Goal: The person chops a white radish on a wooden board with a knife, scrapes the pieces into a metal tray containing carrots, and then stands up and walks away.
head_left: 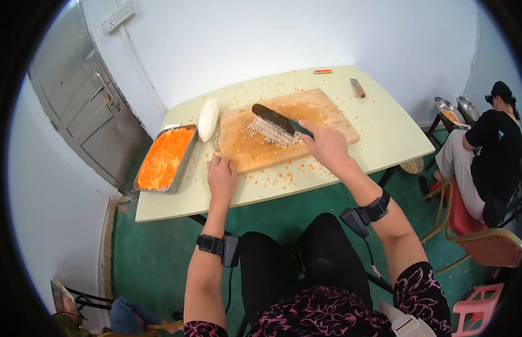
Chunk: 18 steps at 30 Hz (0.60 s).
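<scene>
My right hand (328,147) is closed around the handle of a dark-bladed kitchen knife (275,119). Its blade lies low over a heap of finely chopped white bits (270,133) on the wooden cutting board (323,106). At the board's near left corner, my left hand (222,178) rests with fingers bent and pressed together on the edge; the fingertips are partly hidden. Beyond that hand lies a peeled white radish (208,120). To the left stands a metal tray (185,159) filled with finely chopped orange carrot (164,154).
Orange bits dot the pale table (387,135). A small wood-handled tool (358,87) and a red packet (323,71) lie at the back. On the right, a person (491,149) sits on a red chair (486,241) near metal bowls (447,109). A pink stool (479,309) stands lower right.
</scene>
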Motion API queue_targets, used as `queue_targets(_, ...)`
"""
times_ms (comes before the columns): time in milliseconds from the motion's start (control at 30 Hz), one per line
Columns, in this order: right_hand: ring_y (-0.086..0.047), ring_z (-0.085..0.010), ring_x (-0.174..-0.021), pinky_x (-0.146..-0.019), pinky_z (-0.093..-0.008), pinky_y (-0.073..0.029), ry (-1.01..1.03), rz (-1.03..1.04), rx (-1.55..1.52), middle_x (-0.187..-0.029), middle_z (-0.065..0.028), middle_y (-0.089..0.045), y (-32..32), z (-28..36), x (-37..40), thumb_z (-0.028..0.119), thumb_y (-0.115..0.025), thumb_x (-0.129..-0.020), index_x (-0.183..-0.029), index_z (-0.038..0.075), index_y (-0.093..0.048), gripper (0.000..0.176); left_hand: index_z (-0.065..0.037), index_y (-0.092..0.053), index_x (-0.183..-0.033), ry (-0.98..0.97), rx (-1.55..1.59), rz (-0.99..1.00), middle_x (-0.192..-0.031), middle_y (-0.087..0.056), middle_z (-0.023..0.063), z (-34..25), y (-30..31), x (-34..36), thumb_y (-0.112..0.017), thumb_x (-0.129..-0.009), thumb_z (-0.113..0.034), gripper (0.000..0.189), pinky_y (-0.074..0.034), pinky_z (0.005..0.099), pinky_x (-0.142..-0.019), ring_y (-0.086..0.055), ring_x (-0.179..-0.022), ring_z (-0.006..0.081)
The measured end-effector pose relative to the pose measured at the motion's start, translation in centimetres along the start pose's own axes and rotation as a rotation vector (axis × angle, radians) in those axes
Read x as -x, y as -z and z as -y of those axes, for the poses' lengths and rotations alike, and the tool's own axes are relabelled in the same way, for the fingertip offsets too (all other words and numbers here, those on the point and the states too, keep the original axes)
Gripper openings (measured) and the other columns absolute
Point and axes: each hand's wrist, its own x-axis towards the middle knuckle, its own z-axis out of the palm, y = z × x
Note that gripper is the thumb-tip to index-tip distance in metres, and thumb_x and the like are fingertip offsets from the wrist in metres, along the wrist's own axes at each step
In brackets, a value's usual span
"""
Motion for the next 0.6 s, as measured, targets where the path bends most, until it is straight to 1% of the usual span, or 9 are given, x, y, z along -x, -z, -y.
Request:
queue_targets(67,-0.061,-0.0305,-0.066,-0.06,-0.0392,-0.048,-0.022,-0.019,-0.019,-0.071,-0.0147,-0.063,0.5,0.3,0.0,0.024,-0.06,-0.08,-0.112,0.014,-0.059,0.034,0.0,-0.06,-0.084,-0.004,0.002,-0.002,-0.083,-0.052,0.0137,0.0,-0.1,0.1,-0.054,-0.077,-0.005,0.011,-0.043,0.0399,-0.071,-0.05,-0.081,0.0309)
queue_targets(167,-0.061,-0.0307,-0.064,-0.059,-0.039,-0.048,0.055,-0.022,0.039,-0.07,-0.0147,-0.063,-0.9,-0.6,-0.1,0.023,-0.06,-0.08,-0.113,0.014,-0.059,0.034,0.001,-0.061,-0.084,-0.007,-0.005,-0.001,-0.083,-0.053,0.0136,0.1,-0.1,0.4,-0.054,-0.077,-0.005,0.011,-0.043,0.0399,-0.071,-0.05,-0.081,0.0309)
queue_targets(267,-0.061,-0.0306,-0.066,-0.059,-0.0398,-0.048,0.045,-0.018,-0.003,-0.069,-0.0147,-0.062,0.2,-1.0,-1.0,0.023,-0.06,-0.079,-0.112,0.014,-0.059,0.034,0.001,-0.061,-0.084,0.003,0.007,-0.009,-0.083,-0.053,0.0135,0.2,-0.1,0.1,-0.055,-0.077,-0.005,0.011,-0.043,0.0399,-0.072,-0.05,-0.081,0.0309)
queue_targets(367,-0.061,-0.031,-0.068,-0.06,-0.0401,-0.048,0.007,-0.078,-0.015,-0.071,-0.0154,-0.063,0.4,-0.7,-1.1,0.022,-0.061,-0.079,-0.111,0.013,-0.059,0.034,0.001,-0.061,-0.084,-0.004,0.012,-0.011,-0.083,-0.053,0.0138,-0.1,-0.1,0.3,-0.054,-0.077,-0.005,0.011,-0.043,0.0394,-0.072,-0.05,-0.081,0.0311)
queue_targets(467,-0.061,-0.0312,-0.068,-0.061,-0.04,-0.048,0.046,-0.06,0.02,-0.072,-0.0156,-0.063,-0.6,-1.6,-0.9,0.022,-0.061,-0.079,-0.11,0.013,-0.06,0.033,0.001,-0.06,-0.085,0.007,0.013,-0.004,-0.082,-0.053,0.0147,-0.1,0.0,0.1,-0.054,-0.077,-0.003,0.011,-0.043,0.0382,-0.072,-0.051,-0.081,0.0315)
queue_targets(567,-0.061,-0.0315,-0.067,-0.061,-0.0401,-0.049,-0.03,-0.042,0.011,-0.071,-0.0153,-0.063,0.6,-1.1,-1.1,0.021,-0.061,-0.079,-0.11,0.013,-0.06,0.033,0.001,-0.06,-0.085,0.009,0.013,0.005,-0.083,-0.054,0.0144,0.0,0.1,0.3,-0.054,-0.077,-0.003,0.011,-0.043,0.0381,-0.072,-0.051,-0.081,0.0313)
queue_targets(600,-0.061,-0.0314,-0.067,-0.06,-0.0399,-0.049,0.003,-0.069,0.007,-0.071,-0.0152,-0.063,0.1,-1.3,-0.9,0.021,-0.061,-0.079,-0.11,0.013,-0.06,0.032,0.0,-0.06,-0.085,-0.001,0.011,-0.004,-0.083,-0.054,0.0143,0.0,0.0,0.2,-0.054,-0.077,-0.003,0.011,-0.043,0.0381,-0.072,-0.051,-0.081,0.0313)
